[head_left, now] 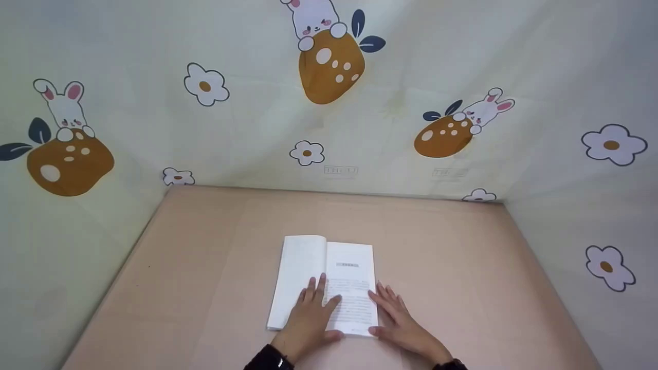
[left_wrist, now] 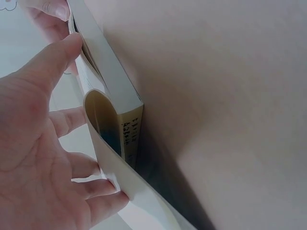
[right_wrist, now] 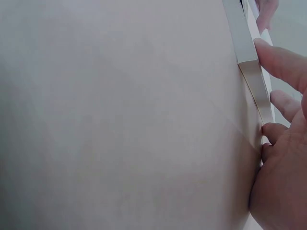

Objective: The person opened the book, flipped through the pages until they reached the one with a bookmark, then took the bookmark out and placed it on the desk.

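An open paperback book (head_left: 302, 262) lies on the table in the head view, with a short grey heading above printed lines on its right page. My left hand (head_left: 307, 314) rests across the inner fold with its fingers spread, the thumb by the lower edge. At the book's right side my right hand (head_left: 403, 321) touches the edge, its thumb at the lower corner. In the left wrist view, the cover bows away from the lettered spine (left_wrist: 129, 136) under the left fingers. The right wrist view shows the thick page block (right_wrist: 249, 79) beside my right fingers.
The table (head_left: 205, 267) has a plain pinkish-beige covering and surrounds the book. Pale cloth walls (head_left: 257, 123) printed with rabbits, orange fruit and flowers rise at the back and both sides. Dark sleeves (head_left: 270, 358) cover the wrists.
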A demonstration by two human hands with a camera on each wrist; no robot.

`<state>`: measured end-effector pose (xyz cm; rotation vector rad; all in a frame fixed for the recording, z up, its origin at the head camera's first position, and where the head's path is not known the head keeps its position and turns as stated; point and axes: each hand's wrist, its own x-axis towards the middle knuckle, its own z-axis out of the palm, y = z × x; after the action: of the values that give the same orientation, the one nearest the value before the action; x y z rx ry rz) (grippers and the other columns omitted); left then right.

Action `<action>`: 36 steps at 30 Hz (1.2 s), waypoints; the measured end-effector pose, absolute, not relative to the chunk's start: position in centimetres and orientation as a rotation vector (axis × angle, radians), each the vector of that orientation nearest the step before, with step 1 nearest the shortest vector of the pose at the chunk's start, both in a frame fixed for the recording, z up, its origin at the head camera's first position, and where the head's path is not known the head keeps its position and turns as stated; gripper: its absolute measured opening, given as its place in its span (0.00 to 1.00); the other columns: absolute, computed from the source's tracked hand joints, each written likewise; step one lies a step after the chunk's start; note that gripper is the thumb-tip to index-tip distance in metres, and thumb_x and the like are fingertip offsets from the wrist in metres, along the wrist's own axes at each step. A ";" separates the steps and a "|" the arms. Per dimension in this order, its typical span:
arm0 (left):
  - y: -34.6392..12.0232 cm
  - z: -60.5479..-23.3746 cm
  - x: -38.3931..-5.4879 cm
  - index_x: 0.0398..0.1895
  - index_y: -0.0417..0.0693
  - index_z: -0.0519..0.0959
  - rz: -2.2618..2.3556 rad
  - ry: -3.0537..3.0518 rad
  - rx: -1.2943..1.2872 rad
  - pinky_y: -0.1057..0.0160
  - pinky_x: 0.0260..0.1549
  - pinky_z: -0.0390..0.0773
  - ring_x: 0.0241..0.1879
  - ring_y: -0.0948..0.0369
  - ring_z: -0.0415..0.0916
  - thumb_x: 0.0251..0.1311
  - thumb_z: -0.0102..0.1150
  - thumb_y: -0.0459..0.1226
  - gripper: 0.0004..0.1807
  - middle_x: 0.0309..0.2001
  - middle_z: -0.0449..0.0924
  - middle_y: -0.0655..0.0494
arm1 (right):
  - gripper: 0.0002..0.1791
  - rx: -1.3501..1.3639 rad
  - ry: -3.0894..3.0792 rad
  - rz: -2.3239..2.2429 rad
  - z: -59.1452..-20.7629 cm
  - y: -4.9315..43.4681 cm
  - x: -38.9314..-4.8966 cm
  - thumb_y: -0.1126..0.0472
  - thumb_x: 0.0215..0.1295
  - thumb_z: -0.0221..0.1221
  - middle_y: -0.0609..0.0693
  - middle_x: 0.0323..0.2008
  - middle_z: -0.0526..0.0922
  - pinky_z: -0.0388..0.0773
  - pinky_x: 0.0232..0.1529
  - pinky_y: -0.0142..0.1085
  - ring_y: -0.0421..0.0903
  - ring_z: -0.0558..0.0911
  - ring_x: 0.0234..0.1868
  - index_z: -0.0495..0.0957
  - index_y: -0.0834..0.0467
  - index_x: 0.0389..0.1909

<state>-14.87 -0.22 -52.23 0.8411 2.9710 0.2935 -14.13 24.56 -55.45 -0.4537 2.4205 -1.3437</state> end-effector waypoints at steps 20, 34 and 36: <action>0.1 -52.3 -14.7 0.59 0.50 0.73 0.275 3.008 0.843 0.43 0.59 0.66 0.66 0.38 0.56 0.40 0.64 0.62 0.42 0.67 0.56 0.32 | 0.42 -0.435 2.510 -1.352 -55.7 24.2 -13.9 0.53 0.62 0.58 0.63 0.73 0.43 0.23 0.66 0.60 0.65 0.34 0.72 0.49 0.59 0.72; 0.0 -52.5 -14.7 0.58 0.50 0.74 0.300 3.004 0.851 0.43 0.59 0.66 0.66 0.37 0.56 0.43 0.59 0.63 0.40 0.67 0.56 0.31 | 0.44 -0.428 2.559 -1.281 -56.2 23.9 -13.8 0.50 0.63 0.56 0.60 0.73 0.41 0.22 0.67 0.59 0.63 0.34 0.72 0.43 0.60 0.72; 0.0 -52.4 -14.8 0.58 0.50 0.74 0.320 2.998 0.855 0.43 0.59 0.66 0.66 0.37 0.56 0.44 0.58 0.63 0.40 0.67 0.56 0.31 | 0.43 -0.438 2.565 -1.278 -56.2 23.9 -13.8 0.49 0.63 0.56 0.59 0.74 0.41 0.22 0.66 0.59 0.64 0.34 0.72 0.45 0.60 0.72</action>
<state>-14.78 -0.03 -52.37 0.8552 2.9976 0.3197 -13.83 23.87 -56.24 -0.4378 2.5650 -1.2780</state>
